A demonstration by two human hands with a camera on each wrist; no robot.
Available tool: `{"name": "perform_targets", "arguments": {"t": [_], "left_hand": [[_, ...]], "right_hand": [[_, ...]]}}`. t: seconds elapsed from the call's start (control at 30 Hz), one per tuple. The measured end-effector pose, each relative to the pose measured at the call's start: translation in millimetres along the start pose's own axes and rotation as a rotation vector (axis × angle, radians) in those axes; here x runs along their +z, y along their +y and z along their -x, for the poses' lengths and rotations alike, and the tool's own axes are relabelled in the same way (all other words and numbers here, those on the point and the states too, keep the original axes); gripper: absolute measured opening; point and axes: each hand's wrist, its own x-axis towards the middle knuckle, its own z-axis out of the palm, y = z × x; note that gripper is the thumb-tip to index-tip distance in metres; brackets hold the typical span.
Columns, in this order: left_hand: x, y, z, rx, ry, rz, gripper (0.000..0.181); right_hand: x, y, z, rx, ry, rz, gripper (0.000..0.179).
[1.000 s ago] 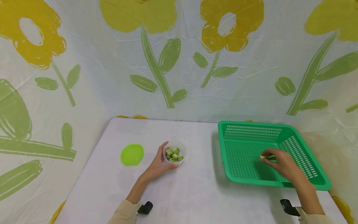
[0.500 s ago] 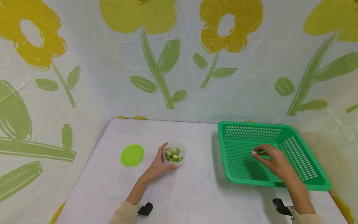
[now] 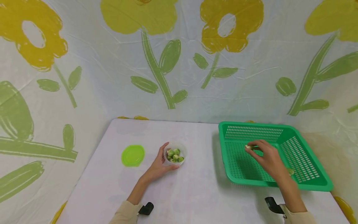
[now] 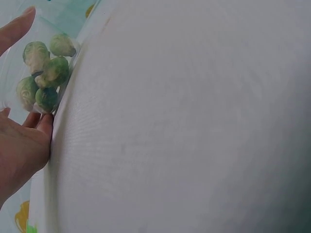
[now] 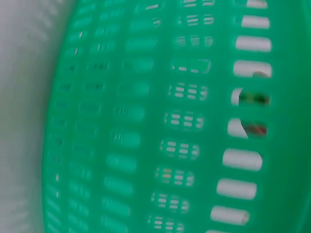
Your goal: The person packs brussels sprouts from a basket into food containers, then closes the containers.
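Note:
My left hand [image 3: 158, 166] grips a clear round tub [image 3: 183, 148] from its left side, thumb in front and fingers behind. Several green Brussels sprouts [image 3: 174, 155] lie in it; the left wrist view shows these sprouts [image 4: 46, 73] through the clear wall, beside the left hand [image 4: 22, 150]. Over the green basket [image 3: 279, 183] my right hand [image 3: 267, 157] pinches a small pale-green Brussels sprout [image 3: 247, 147] between thumb and fingertips. Another pale-green piece [image 3: 291, 171] lies in the basket, partly behind the right forearm. Slotted basket wall [image 5: 146, 121] fills the right wrist view.
A bright green lid [image 3: 133, 155] lies flat on the white table [image 3: 193, 199], left of the tub. The basket stands at the table's right side, its walls raised all round. A flower-printed cloth [image 3: 190, 102] hangs behind the table.
My right hand has moved left and slightly up over the basket, still pinching the sprout. The piece near the right forearm has come into view. My left hand and the tub hold still.

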Motion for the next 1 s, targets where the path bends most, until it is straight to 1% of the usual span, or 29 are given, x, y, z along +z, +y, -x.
{"name": "perform_targets", "arguments": {"t": [0.2,0.5,0.73,1.0], "left_hand": [[1.0,0.5,-0.7,-0.010,0.007,-0.015,0.110],[1.3,0.9,-1.1,-0.016,0.003,-0.025,0.110],[0.2,1.8,-0.6,-0.010,0.008,-0.022,0.110],[1.0,3.0,-0.2,-0.024,0.000,-0.014,0.111]], "right_hand": [[9,-8,-5.9,0.006,0.038,-0.022,0.035],[21,-25,-16.6,0.065,0.069,-0.068,0.031],[30,-39,-32.1,0.069,0.084,-0.121,0.032],[45,-54,-46.4,0.041,0.106,-0.201,0.030]]}}
